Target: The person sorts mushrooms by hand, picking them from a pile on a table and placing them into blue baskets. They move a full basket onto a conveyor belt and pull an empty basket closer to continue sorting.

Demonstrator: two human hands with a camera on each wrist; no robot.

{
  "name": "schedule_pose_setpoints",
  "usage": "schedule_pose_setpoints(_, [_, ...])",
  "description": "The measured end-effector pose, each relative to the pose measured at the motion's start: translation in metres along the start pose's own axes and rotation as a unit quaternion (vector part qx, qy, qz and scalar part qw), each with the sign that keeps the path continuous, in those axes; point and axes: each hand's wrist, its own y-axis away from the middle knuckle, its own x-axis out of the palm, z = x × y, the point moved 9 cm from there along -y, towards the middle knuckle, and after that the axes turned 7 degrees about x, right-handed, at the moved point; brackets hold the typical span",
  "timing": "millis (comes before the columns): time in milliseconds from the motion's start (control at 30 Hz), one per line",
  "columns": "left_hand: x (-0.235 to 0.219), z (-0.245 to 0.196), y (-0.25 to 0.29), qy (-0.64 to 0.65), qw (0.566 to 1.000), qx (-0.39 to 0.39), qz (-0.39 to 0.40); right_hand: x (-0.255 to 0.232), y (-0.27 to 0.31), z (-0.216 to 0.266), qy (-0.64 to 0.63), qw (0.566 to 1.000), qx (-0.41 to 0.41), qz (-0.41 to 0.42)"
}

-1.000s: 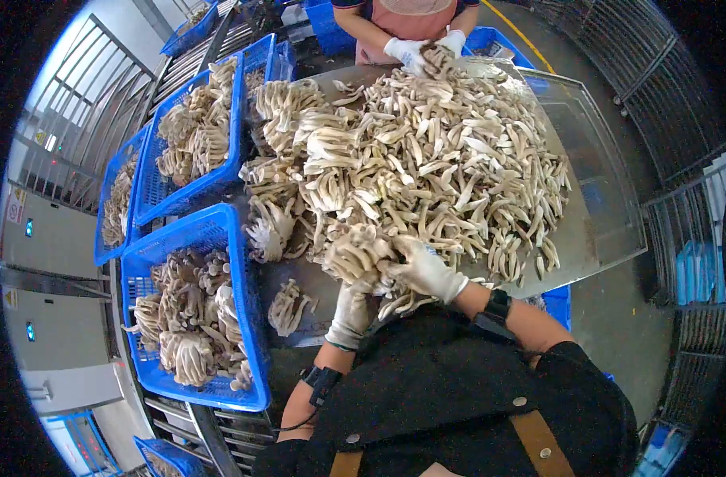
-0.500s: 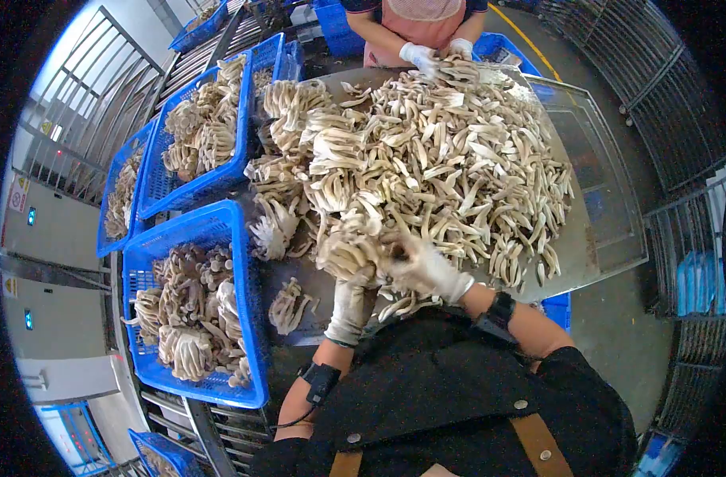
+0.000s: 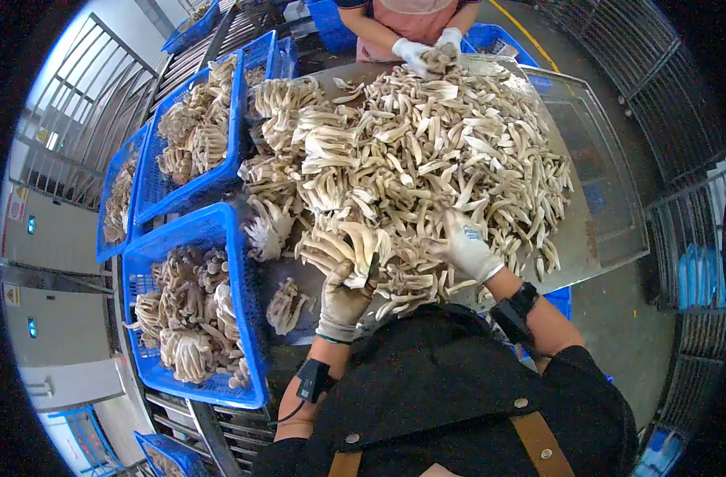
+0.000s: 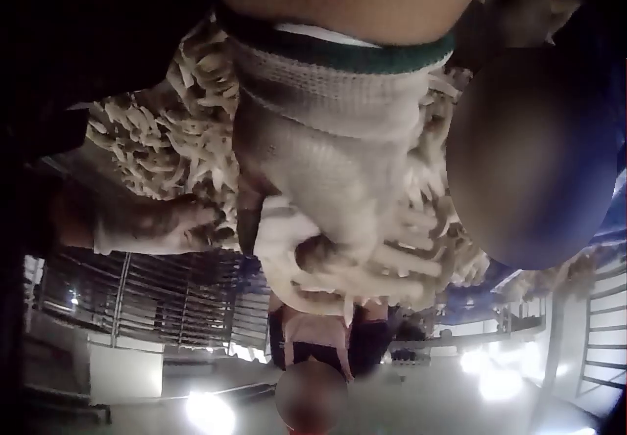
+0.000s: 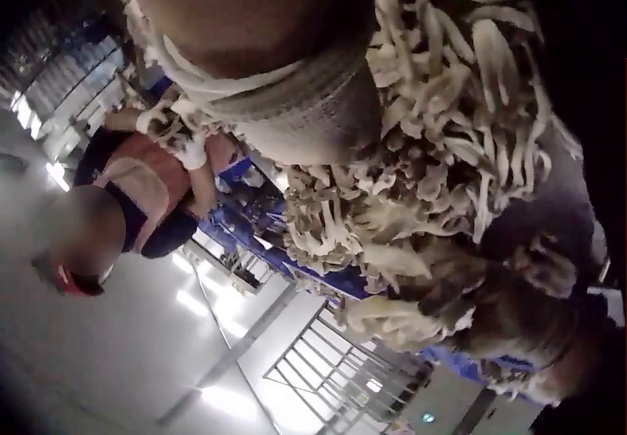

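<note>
Left hand [image 3: 343, 298] grips mushroom cluster [image 3: 343, 246]; wrist view confirms curl.

It's a big metal table [image 3: 597, 226] and most of the top is buried under a heap of pale loose mushrooms [image 3: 426, 151], running from the far edge almost to the near one. A small separate clump [image 3: 287, 306] sits by the near left corner. The right side is bare shiny metal.
</note>
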Motion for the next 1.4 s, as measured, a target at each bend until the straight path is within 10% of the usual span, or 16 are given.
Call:
schedule_pose_setpoints(167, [0.018,0.023,-0.003,-0.008,0.999,-0.030,0.025,0.014,0.016,0.057,-0.196,0.945,-0.263,0.014])
schedule_pose_setpoints(233, [0.033,0.032,-0.003,-0.045,0.998,-0.023,0.022,0.024,0.011,0.050,-0.293,0.939,-0.141,0.111])
schedule_pose_setpoints(300, [0.027,0.033,-0.006,-0.051,0.999,0.009,0.003,0.002,0.021,0.046,-0.231,0.947,-0.197,0.103])
schedule_pose_setpoints(333, [0.022,0.033,-0.008,-0.054,0.998,0.025,-0.007,-0.013,0.051,0.046,-0.008,0.915,-0.404,-0.010])
schedule_pose_setpoints(367, [0.022,0.035,-0.009,-0.039,0.999,0.020,0.002,-0.010,0.043,0.011,-0.125,0.963,-0.186,0.151])
schedule_pose_setpoints(467, [0.029,0.040,-0.008,-0.321,0.941,0.061,0.091,-0.024,0.095,-0.068,0.109,0.924,-0.074,0.360])
schedule_pose_setpoints(500, [0.042,0.052,-0.001,-0.067,0.998,-0.006,0.001,-0.028,0.118,-0.097,0.210,0.874,-0.056,0.434])
schedule_pose_setpoints(667, [0.055,0.104,0.003,-0.138,0.987,-0.056,0.065,-0.063,0.076,-0.059,-0.091,0.981,-0.057,0.159])
schedule_pose_setpoints(833, [0.045,0.120,-0.002,-0.137,0.990,-0.036,0.012,-0.002,0.039,-0.036,-0.431,0.897,0.000,0.100])
schedule_pose_setpoints(967, [0.028,0.112,0.002,-0.128,0.991,-0.006,-0.026,-0.023,0.052,-0.048,-0.216,0.968,-0.130,0.004])
schedule_pose_setpoints(1033, [0.015,0.131,-0.001,-0.153,0.986,-0.036,0.048,0.009,0.036,-0.050,-0.651,0.751,0.015,0.110])
schedule_pose_setpoints(1067, [0.009,0.132,-0.001,-0.220,0.975,-0.021,0.033,0.021,0.035,-0.050,-0.417,0.891,0.011,0.179])
schedule_pose_setpoints(1133, [0.044,0.129,0.003,-0.166,0.986,-0.019,-0.017,0.026,0.039,-0.052,-0.788,0.564,0.073,0.237])
schedule_pose_setpoints(1267, [0.034,0.140,-0.005,-0.503,0.847,-0.012,0.170,-0.045,0.044,-0.033,-0.274,0.956,-0.057,0.087])
schedule_pose_setpoints(1333, [0.075,0.139,0.001,-0.314,0.948,-0.042,0.014,-0.057,0.038,-0.033,-0.329,0.929,-0.172,-0.010])
schedule_pose_setpoints(1400, [0.081,0.122,-0.005,-0.195,0.981,-0.001,-0.017,-0.067,0.039,-0.043,-0.534,0.835,0.044,0.123])
